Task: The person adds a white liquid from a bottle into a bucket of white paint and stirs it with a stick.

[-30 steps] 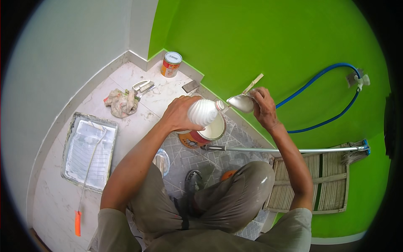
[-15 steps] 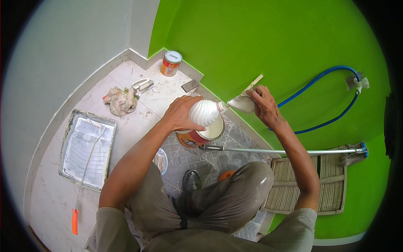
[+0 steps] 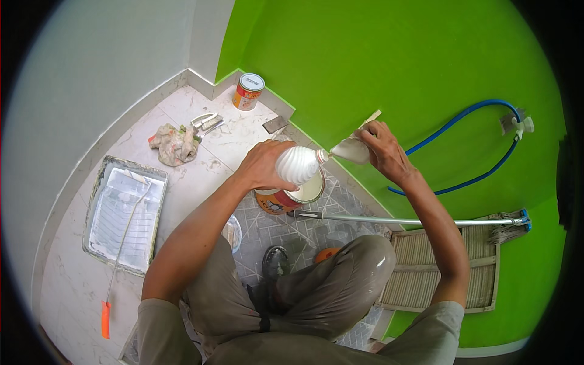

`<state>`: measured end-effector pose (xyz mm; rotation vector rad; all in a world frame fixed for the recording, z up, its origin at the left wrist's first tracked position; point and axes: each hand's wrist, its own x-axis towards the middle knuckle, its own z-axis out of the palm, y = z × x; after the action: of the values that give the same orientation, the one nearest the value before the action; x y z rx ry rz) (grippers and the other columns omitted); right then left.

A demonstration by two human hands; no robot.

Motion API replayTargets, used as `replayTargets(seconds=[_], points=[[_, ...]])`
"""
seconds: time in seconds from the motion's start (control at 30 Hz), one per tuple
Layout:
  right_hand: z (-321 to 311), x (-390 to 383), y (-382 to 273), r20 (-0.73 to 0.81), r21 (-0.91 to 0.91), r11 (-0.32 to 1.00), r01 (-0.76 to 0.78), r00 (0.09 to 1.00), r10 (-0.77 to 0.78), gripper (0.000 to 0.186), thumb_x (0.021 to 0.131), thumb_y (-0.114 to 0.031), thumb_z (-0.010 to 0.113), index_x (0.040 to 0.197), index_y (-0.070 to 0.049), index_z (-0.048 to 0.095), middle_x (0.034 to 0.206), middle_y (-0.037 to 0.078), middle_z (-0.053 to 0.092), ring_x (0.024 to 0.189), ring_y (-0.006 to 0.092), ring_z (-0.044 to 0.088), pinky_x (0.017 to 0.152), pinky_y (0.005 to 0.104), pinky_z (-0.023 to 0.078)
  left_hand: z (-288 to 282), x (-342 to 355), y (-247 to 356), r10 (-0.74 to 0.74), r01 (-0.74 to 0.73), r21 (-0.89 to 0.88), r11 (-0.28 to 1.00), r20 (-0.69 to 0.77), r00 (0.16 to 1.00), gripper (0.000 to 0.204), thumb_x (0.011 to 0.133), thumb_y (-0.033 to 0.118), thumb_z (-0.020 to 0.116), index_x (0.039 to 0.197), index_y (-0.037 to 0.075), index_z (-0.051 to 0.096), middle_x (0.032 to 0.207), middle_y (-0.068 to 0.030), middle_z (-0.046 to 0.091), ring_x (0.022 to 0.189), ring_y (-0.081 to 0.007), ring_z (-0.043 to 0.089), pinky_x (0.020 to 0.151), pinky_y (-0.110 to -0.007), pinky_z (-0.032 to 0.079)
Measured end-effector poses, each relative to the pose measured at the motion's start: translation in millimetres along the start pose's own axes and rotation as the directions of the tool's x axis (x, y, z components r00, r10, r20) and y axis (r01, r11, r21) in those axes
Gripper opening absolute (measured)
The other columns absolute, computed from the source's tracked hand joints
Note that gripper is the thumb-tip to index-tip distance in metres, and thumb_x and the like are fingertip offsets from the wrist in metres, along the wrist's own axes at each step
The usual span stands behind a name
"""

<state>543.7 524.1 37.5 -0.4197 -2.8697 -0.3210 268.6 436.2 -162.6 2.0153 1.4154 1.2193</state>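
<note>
My left hand (image 3: 266,163) is wrapped round a white ribbed plastic bottle (image 3: 296,165). The bottle is tilted, its uncapped mouth pointing right. Close to that mouth, my right hand (image 3: 384,149) grips a small whitish, cup-like piece (image 3: 351,151) by its far end; its exact kind is unclear. A thin pale stick (image 3: 368,118) sticks up just behind my right fingers. Below the bottle stands an open paint can (image 3: 275,202) with an orange-red label and off-white paint inside, partly hidden by the bottle and my left hand.
A paint tray (image 3: 125,213) with a roller (image 3: 106,319) lies left, beyond it a crumpled rag (image 3: 174,145) and a brush (image 3: 210,125). A closed can (image 3: 249,92) stands in the corner. At right are a metal pole (image 3: 389,218), a slatted wooden panel (image 3: 420,274) and a blue hose (image 3: 468,109).
Both hands hold almost the same pose, bottle and whitish piece still close together. My right elbow has shifted slightly outward to the right.
</note>
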Motion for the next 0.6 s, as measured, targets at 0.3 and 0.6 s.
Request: replayTargets(seconds=[0.3, 0.6], points=[[-3.9, 7.4, 0.5, 0.073, -0.028, 0.999, 0.016, 0.997, -0.014, 0.047, 0.074, 0.013, 0.069, 0.118, -0.004, 0.066, 0.104, 0.015, 0.058, 0.098, 0.0353, 0.060, 0.088, 0.0460, 0.052, 0.6, -2.0, -2.7, 0.011, -0.011, -0.002, 1.000, -0.008, 1.000, 0.099, 0.053, 0.050, 0.094, 0.139, 0.009, 0.066, 0.124, -0.0191, 0.073, 0.117, -0.0374, 0.067, 0.106, -0.048, 0.051], [-9.9, 17.3, -3.4, 0.115, -0.026, 0.999, 0.032, 0.993, -0.029, 0.041, 0.080, 0.008, 0.066, 0.120, -0.003, 0.067, 0.099, 0.015, 0.058, 0.093, 0.0342, 0.059, 0.087, 0.0458, 0.050, -3.6, -1.8, -0.2, -0.011, 0.012, -0.026, 1.000, 0.038, 0.999, 0.098, 0.055, 0.048, 0.097, 0.137, 0.005, 0.066, 0.130, -0.0207, 0.072, 0.120, -0.0396, 0.068, 0.107, -0.048, 0.052]])
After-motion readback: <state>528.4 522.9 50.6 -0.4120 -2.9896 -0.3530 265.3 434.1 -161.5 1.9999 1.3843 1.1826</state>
